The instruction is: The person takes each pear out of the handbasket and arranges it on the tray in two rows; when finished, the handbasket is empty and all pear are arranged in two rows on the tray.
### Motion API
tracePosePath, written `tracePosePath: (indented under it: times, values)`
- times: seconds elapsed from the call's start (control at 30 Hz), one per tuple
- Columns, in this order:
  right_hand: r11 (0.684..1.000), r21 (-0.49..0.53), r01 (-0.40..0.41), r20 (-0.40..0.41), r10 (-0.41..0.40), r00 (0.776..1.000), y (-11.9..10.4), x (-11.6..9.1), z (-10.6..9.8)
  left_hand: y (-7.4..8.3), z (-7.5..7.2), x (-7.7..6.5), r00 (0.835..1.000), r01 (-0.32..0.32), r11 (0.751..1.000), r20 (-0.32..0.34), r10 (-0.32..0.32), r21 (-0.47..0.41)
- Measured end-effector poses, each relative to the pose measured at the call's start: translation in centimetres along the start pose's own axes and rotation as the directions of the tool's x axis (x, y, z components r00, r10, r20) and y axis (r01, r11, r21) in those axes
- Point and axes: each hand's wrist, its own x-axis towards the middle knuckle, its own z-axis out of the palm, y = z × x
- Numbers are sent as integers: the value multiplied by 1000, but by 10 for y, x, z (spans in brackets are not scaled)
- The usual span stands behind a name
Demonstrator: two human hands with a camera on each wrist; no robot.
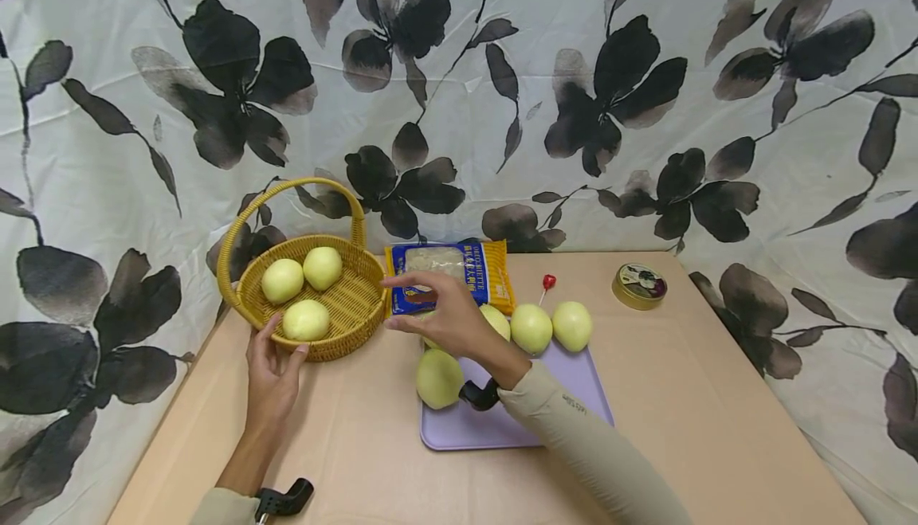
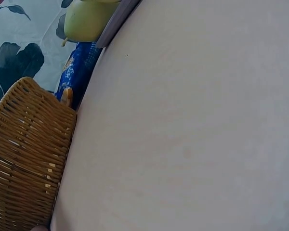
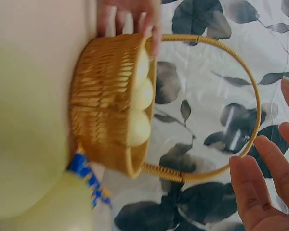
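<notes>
A yellow wicker basket (image 1: 351,322) with a tall hoop handle stands at the left of the table, three round, pale yellow-green pears (image 1: 283,280) inside it. My left hand (image 1: 271,381) holds the basket's near rim, one finger over the edge and the thumb outside. In the air right of the basket is my right hand (image 1: 448,314), its fingers apart and nothing between them. Below that hand several more pears (image 1: 531,329) sit on a purple tray (image 1: 495,433), some partly hidden by the hand and wrist. The left wrist view shows mostly bare table beside the basket's woven side (image 2: 29,159).
A blue and yellow food packet (image 1: 495,270) lies behind the tray. Beyond the pears shows a red-topped lollipop (image 1: 548,281). A round gold tin (image 1: 639,286) stands at the back right. Floral cloth (image 1: 516,111) hangs behind the table (image 1: 688,397).
</notes>
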Motion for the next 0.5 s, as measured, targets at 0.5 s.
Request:
tracePosePath:
  times: [0.5]
  values:
    - [999,36,-19,74,16,997,-4,82,49,0,-2,0,999,36,997,12,-37,73]
